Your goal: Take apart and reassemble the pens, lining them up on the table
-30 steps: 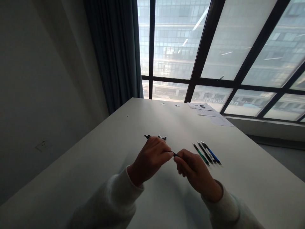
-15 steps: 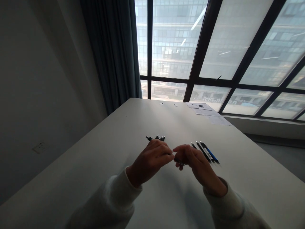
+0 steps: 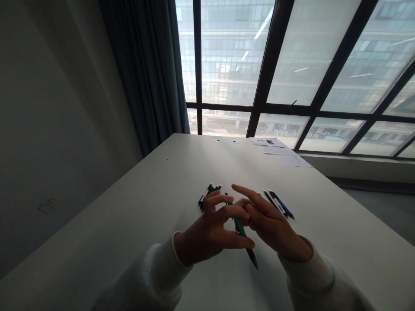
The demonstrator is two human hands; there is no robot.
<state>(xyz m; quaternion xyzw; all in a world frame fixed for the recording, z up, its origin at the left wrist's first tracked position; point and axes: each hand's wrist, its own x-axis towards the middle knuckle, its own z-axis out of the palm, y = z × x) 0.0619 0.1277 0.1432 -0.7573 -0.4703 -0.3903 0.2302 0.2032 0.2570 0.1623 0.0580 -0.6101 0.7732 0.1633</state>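
The left hand (image 3: 212, 233) grips a slim green-and-black pen (image 3: 240, 226), tip towards five o'clock, over the white table (image 3: 129, 216); the right hand's (image 3: 275, 226) grip is unclear. Black pens (image 3: 207, 194) lie at ten o'clock.

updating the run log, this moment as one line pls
left hand: at green pen | right hand: close by | dark pens: beyond left hand | blue pen: beyond right hand

my left sleeve (image 3: 154, 270) and right sleeve (image 3: 316, 278) were long, plain pale grey, with loose folds, close-fitting cuffs (image 3: 182, 250)
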